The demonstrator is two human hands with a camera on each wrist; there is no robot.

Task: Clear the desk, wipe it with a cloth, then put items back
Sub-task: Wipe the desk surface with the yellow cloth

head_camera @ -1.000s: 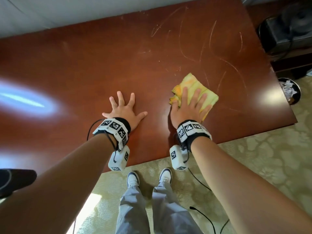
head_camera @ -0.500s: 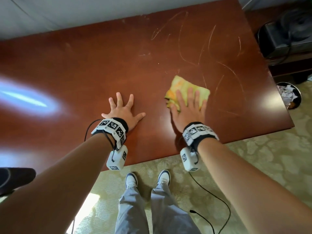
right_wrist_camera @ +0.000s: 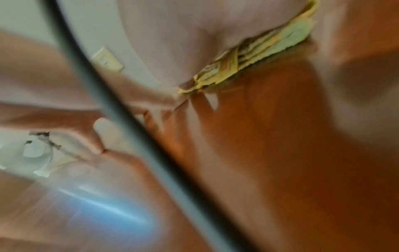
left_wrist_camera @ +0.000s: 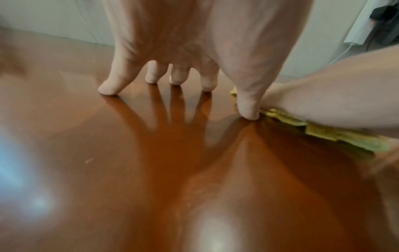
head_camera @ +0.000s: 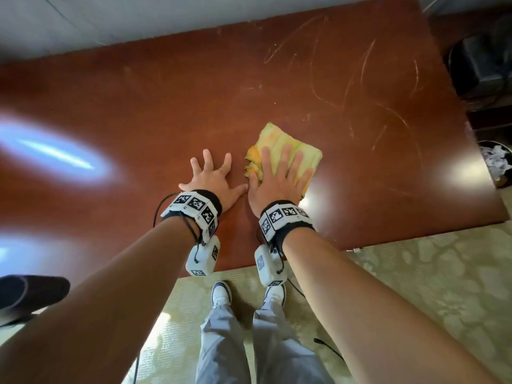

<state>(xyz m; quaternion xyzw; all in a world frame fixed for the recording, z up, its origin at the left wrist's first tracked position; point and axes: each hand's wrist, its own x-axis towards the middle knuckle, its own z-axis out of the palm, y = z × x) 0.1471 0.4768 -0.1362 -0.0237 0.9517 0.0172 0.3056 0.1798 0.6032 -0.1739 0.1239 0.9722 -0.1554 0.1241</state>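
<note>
Head view, left to right. A dark object (head_camera: 27, 292) at the left frame edge; the reddish-brown desk (head_camera: 138, 112), glossy, with a pale blue glare patch at left and light scratches at upper right; the left hand (head_camera: 212, 180) laid on the desktop, fingers straight and spread wide, holding nothing; the right hand (head_camera: 277, 184) just beside it, flat on a folded yellow cloth (head_camera: 279, 142), fingers straight and slightly parted, pressing the cloth to the desk near the front edge. The left thumb tip lies just beside the right hand; contact cannot be told. Both wrists carry marker-covered bands. At far right, off the desk, a dark device (head_camera: 482, 65) and a bin of crumpled paper (head_camera: 496, 164). Below the desk edge, patterned flooring (head_camera: 415, 273), grey trousers and white shoes.

Left wrist view: only here are the left hand's fingertips (left_wrist_camera: 108, 88) seen touching the desk (left_wrist_camera: 151, 187), each mirrored in the polish; the thumb tip stands just beside the edge of the cloth (left_wrist_camera: 323, 134), which lies under the right hand (left_wrist_camera: 334, 95).

Right wrist view (motion-blurred): the stacked layers of the cloth (right_wrist_camera: 259, 51) show under the palm; a dark cable (right_wrist_camera: 129, 136) crosses the frame; a wall switch plate (right_wrist_camera: 108, 59) appears at left.
</note>
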